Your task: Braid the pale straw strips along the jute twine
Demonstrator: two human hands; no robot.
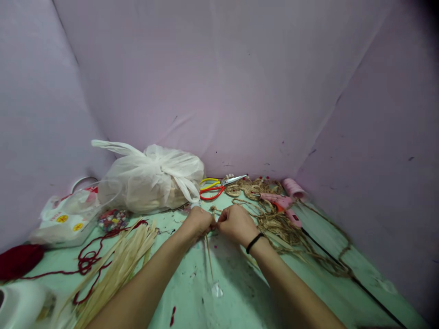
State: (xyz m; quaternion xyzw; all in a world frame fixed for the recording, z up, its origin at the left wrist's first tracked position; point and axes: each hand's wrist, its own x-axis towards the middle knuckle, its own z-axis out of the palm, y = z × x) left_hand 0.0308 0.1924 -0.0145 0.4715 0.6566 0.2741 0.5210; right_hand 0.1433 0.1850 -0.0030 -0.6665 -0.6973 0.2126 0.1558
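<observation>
Seen from the head camera, looking forward and down: mint-green table (240,292), scuffed and spotted, boxed in by lilac cloth walls (240,82) on the left, far and right sides. Far left, knotted white plastic bag (154,178); nearer, clear bag (65,219) with yellow stickers, beside a tub of beads (113,219). Red yarn (89,260) trailing over pale straw (120,265) at near left. Along the far edge, scissors (219,187) with red and yellow handles, then a pink glue gun (279,203) lying on a heap of brown twine (284,228) at right.

Mid-table, left hand (197,224) and right hand (236,224) meeting knuckle to knuckle, both curled tight with fingertips pinched. Black band (254,242) on the right wrist. Pinched between them, the far end of a thin pale strip (208,256), running from the fingers toward the near side over the table.
</observation>
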